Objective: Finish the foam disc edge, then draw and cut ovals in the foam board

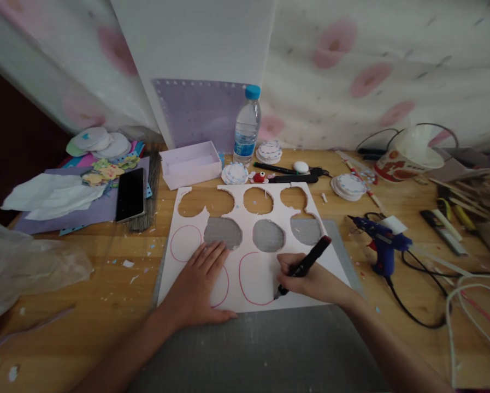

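1. Head view: the right hand [310, 281] grips a black marker [304, 266], its fingers [288, 266] curled tight round the barrel, tip down on the white sheet [335, 267] at the right side of a half-drawn pink circle [248, 284]
2. The left hand [199, 284] lies flat on the sheet, fingers spread and holding nothing, palm over part of another pink circle, fingertips touching the edge of a cut-out hole [223, 232]
3. To draw well, as I judge it: keep the left palm pressing so the sheet cannot slide on the grey mat [261, 349], and turn the marker from the wrist in one even sweep so the line closes on its start
4. The sheet lies on the mat's far half, partly hanging onto the bare table [105, 295]; its far rows are already cut out, and a third pink circle [185, 243] sits left of the holes
5. Right of the sheet lies a blue glue gun [382, 245] with its cable; beyond the sheet stand a bottle [247, 128] and a white box [191, 164]; left of the sheet lies a phone [130, 194]
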`<state>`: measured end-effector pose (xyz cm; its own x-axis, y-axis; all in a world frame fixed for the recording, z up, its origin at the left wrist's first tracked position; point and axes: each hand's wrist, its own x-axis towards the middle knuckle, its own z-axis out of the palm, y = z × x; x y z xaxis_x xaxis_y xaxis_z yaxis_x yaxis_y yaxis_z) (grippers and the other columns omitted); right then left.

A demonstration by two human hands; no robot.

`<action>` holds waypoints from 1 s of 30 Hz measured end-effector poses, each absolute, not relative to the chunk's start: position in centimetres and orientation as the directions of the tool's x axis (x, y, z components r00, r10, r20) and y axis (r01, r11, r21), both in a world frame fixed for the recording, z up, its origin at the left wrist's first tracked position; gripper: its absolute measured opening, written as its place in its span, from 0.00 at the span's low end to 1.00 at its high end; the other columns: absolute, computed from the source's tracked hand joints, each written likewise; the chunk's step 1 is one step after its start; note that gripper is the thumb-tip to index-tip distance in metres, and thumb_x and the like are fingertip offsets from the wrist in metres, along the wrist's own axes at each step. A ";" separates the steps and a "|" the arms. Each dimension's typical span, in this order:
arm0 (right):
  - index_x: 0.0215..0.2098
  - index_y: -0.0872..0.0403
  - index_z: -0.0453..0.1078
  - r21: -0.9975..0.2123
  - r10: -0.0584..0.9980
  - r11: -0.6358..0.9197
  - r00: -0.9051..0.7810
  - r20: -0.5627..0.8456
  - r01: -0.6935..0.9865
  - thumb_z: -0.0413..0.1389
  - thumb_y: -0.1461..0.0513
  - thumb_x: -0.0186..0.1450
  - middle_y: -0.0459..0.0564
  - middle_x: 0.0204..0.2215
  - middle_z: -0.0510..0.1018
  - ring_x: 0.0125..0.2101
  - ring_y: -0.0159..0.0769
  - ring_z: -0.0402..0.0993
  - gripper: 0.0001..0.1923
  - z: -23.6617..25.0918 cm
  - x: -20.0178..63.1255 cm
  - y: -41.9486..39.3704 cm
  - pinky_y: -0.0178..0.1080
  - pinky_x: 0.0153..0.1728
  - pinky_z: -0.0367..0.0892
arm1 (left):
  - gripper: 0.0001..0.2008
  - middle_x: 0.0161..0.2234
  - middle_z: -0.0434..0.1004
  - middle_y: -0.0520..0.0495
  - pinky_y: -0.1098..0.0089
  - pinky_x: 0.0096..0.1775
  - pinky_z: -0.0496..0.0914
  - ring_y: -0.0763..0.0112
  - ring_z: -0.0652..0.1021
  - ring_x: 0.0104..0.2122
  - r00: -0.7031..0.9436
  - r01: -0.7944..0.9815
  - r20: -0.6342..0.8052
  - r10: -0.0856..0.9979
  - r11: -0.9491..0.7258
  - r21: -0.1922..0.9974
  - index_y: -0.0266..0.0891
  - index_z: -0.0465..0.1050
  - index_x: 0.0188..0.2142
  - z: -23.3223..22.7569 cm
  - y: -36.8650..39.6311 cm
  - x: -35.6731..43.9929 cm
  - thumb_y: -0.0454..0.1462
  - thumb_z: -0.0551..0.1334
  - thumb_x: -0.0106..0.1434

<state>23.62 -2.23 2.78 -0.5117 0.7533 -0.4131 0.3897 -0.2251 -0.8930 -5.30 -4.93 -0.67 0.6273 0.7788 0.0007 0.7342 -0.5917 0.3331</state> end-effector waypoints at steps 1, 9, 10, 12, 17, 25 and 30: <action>0.22 0.51 0.51 -0.890 0.750 -0.231 -0.510 -0.421 0.394 0.54 0.64 0.57 0.38 0.20 0.56 0.23 0.27 0.52 0.14 2.8 23.8 -2.0 0.33 0.24 0.50 | 0.57 0.67 0.49 0.35 0.50 0.65 0.46 0.48 0.55 0.65 0.628 0.735 -0.001 0.778 -0.592 0.330 0.33 0.43 0.68 -0.7 -4.9 -5.3 0.64 0.61 0.50; 0.22 0.52 0.54 -0.873 0.733 -0.223 -0.516 -0.443 0.434 0.54 0.63 0.56 0.39 0.21 0.58 0.25 0.29 0.56 0.11 2.9 24.4 -0.2 0.34 0.27 0.54 | 0.57 0.67 0.49 0.34 0.49 0.65 0.47 0.48 0.55 0.65 0.632 0.734 0.002 0.775 -0.599 0.321 0.32 0.43 0.68 -0.7 -4.9 -5.4 0.65 0.59 0.50; 0.22 0.52 0.54 -0.872 0.730 -0.216 -0.521 -0.443 0.440 0.54 0.63 0.55 0.39 0.21 0.58 0.25 0.29 0.56 0.11 3.0 24.3 0.0 0.34 0.27 0.54 | 0.57 0.67 0.49 0.34 0.49 0.65 0.47 0.48 0.55 0.65 0.632 0.734 0.004 0.775 -0.600 0.319 0.32 0.43 0.68 -0.7 -4.9 -5.4 0.65 0.59 0.50; 0.22 0.52 0.54 -0.870 0.727 -0.200 -0.527 -0.440 0.450 0.54 0.63 0.56 0.40 0.21 0.58 0.25 0.29 0.56 0.11 3.2 24.3 0.3 0.34 0.27 0.54 | 0.57 0.67 0.49 0.34 0.49 0.65 0.47 0.48 0.55 0.65 0.635 0.732 0.005 0.773 -0.603 0.316 0.32 0.42 0.68 -0.8 -4.9 -5.4 0.65 0.58 0.50; 0.22 0.52 0.53 -0.874 0.742 -0.143 -0.533 -0.406 0.465 0.53 0.63 0.56 0.39 0.21 0.57 0.25 0.29 0.55 0.11 3.3 24.0 1.0 0.34 0.27 0.54 | 0.57 0.67 0.49 0.34 0.49 0.65 0.46 0.47 0.55 0.65 0.639 0.726 0.008 0.769 -0.607 0.324 0.33 0.41 0.68 -0.7 -4.9 -5.4 0.66 0.58 0.51; 0.22 0.52 0.54 -0.854 0.734 -0.121 -0.534 -0.420 0.506 0.53 0.64 0.54 0.39 0.20 0.57 0.24 0.28 0.55 0.10 3.4 23.7 2.0 0.34 0.24 0.51 | 0.58 0.67 0.49 0.34 0.48 0.65 0.47 0.47 0.56 0.65 0.641 0.723 0.009 0.767 -0.607 0.330 0.33 0.41 0.68 -0.6 -4.9 -5.3 0.64 0.60 0.50; 0.21 0.52 0.53 -0.855 0.742 -0.115 -0.529 -0.413 0.506 0.53 0.65 0.54 0.39 0.20 0.56 0.23 0.28 0.54 0.10 3.3 23.5 2.0 0.35 0.24 0.51 | 0.58 0.67 0.49 0.34 0.48 0.64 0.48 0.45 0.56 0.65 0.637 0.723 0.016 0.771 -0.605 0.332 0.34 0.40 0.68 -0.7 -4.9 -5.4 0.64 0.60 0.50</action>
